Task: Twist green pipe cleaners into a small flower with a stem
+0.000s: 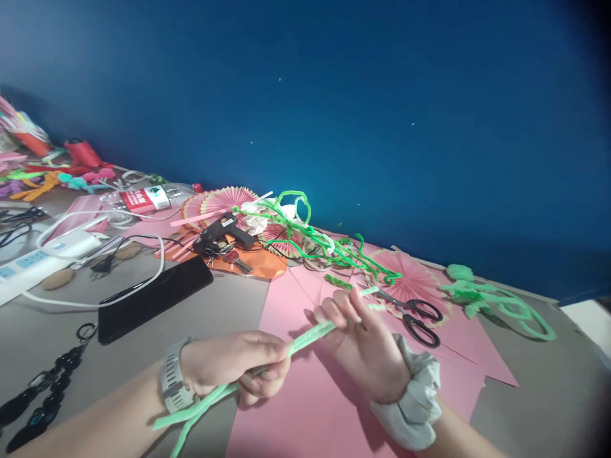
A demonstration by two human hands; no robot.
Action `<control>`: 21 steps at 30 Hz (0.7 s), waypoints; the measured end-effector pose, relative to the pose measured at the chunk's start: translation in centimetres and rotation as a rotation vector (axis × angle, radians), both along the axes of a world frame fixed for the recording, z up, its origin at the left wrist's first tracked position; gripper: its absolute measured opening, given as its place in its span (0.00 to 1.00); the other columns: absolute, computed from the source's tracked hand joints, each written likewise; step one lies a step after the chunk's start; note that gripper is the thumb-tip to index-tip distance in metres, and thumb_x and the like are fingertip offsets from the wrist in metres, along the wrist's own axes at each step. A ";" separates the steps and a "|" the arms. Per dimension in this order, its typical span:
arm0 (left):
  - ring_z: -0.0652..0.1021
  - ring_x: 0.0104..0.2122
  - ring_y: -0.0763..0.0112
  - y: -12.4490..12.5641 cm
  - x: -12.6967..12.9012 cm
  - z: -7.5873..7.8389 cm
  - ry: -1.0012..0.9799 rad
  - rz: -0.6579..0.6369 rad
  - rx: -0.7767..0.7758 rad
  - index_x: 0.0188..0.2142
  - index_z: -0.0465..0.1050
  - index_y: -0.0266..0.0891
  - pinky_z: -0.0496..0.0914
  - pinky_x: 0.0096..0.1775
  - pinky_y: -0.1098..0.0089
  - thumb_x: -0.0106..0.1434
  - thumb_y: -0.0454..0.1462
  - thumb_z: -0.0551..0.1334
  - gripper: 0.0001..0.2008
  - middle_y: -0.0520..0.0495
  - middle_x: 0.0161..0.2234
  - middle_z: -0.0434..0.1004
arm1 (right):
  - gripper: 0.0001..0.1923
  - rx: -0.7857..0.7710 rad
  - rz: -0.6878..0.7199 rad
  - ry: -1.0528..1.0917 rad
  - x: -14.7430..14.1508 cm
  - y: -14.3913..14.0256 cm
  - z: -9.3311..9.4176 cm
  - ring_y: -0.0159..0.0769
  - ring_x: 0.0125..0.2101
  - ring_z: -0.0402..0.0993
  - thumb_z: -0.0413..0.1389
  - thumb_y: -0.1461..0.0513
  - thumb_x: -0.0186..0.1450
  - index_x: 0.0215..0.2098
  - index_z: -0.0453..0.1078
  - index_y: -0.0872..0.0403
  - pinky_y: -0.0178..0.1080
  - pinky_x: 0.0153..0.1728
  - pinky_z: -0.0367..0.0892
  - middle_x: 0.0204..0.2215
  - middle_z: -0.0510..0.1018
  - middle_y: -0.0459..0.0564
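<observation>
Light green pipe cleaners (310, 337) stretch between my two hands above a sheet of pink paper (286, 416). My left hand (238, 362) is closed around them, and two loose ends hang out below its wrist side. Farther along the same bundle, the fingers of my right hand (363, 343) curl round it, with short tips poking out past them. Black-handled scissors (415, 318) lie on the paper just beyond my right hand. A tangle of brighter green pipe cleaners (329, 248) rests behind both hands.
A black glue gun (224, 232) sits on orange paper (267, 261). To the left are a phone (155, 296), a white power strip (42, 257) with trailing cable and a plastic bottle (147, 198). More green pipe cleaners (501, 302) lie right. A blue wall (334, 114) closes off the back.
</observation>
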State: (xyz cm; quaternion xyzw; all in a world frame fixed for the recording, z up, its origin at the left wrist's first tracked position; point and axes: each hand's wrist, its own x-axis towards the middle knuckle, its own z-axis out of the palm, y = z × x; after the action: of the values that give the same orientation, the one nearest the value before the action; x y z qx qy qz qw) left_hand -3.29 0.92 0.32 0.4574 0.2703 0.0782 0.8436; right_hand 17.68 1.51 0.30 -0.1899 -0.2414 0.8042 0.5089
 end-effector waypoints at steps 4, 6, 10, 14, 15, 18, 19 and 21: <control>0.52 0.17 0.78 -0.4 0.7 -0.2 0.001 0.036 -0.001 0.24 0.58 0.39 0.52 0.23 0.72 0.65 0.49 0.50 0.18 0.59 0.15 0.50 | 0.20 -0.095 -0.050 0.059 1.1 0.5 1.8 0.25 0.14 0.43 0.48 0.57 0.68 0.20 0.55 0.54 0.28 0.19 0.57 0.15 0.45 0.36; 0.51 0.17 0.78 -0.5 1.0 -0.3 -0.007 0.040 -0.008 0.24 0.58 0.39 0.51 0.23 0.72 0.65 0.49 0.50 0.19 0.59 0.15 0.49 | 0.20 -0.098 -0.109 0.028 1.5 0.8 2.3 0.25 0.15 0.41 0.47 0.56 0.68 0.19 0.54 0.54 0.28 0.16 0.51 0.16 0.44 0.37; 0.52 0.16 0.78 -0.6 1.1 -0.6 -0.072 0.017 -0.017 0.25 0.58 0.39 0.50 0.23 0.72 0.66 0.47 0.49 0.17 0.59 0.15 0.50 | 0.21 -0.057 -0.233 -0.043 2.7 1.8 3.2 0.26 0.14 0.37 0.43 0.57 0.69 0.18 0.52 0.53 0.30 0.14 0.45 0.15 0.40 0.36; 0.51 0.17 0.78 -0.7 1.2 -0.8 -0.107 0.027 0.094 0.24 0.56 0.40 0.51 0.23 0.72 0.67 0.45 0.47 0.17 0.59 0.15 0.49 | 0.21 -0.046 -0.399 -0.100 5.1 3.2 3.9 0.27 0.14 0.36 0.41 0.59 0.70 0.19 0.52 0.53 0.31 0.13 0.43 0.15 0.39 0.36; 0.51 0.17 0.78 -0.8 1.3 -0.7 -0.103 0.044 0.132 0.24 0.55 0.40 0.51 0.23 0.72 0.67 0.45 0.45 0.17 0.59 0.16 0.49 | 0.21 -0.041 -0.428 -0.099 5.9 3.5 4.0 0.27 0.14 0.36 0.41 0.59 0.70 0.19 0.52 0.53 0.31 0.13 0.44 0.14 0.40 0.36; 0.51 0.18 0.77 -1.0 1.6 -0.5 -0.081 0.134 0.259 0.23 0.53 0.40 0.50 0.24 0.72 0.68 0.46 0.43 0.19 0.58 0.18 0.51 | 0.20 -0.014 -0.493 -0.085 7.9 4.1 4.3 0.28 0.13 0.37 0.41 0.59 0.69 0.19 0.51 0.52 0.31 0.12 0.47 0.13 0.42 0.36; 0.52 0.19 0.77 -1.2 1.8 -0.4 -0.077 0.171 0.302 0.23 0.53 0.40 0.50 0.24 0.71 0.68 0.47 0.44 0.19 0.57 0.19 0.51 | 0.20 -0.004 -0.511 -0.085 8.4 4.3 4.4 0.28 0.13 0.37 0.41 0.59 0.69 0.19 0.51 0.52 0.31 0.12 0.47 0.13 0.43 0.36; 0.53 0.21 0.76 -1.5 2.0 -0.2 -0.004 0.249 0.441 0.22 0.54 0.39 0.50 0.26 0.71 0.67 0.47 0.46 0.19 0.57 0.21 0.52 | 0.19 0.019 -0.542 -0.098 9.0 4.4 4.6 0.28 0.13 0.38 0.43 0.60 0.69 0.19 0.51 0.52 0.30 0.12 0.48 0.12 0.44 0.36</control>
State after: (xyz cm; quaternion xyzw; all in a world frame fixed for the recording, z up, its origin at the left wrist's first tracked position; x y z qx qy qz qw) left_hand -1.29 -0.55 0.15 0.5934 0.2992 0.2392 0.7079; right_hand 26.71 5.91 4.87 -0.2816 -0.2138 0.6261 0.6950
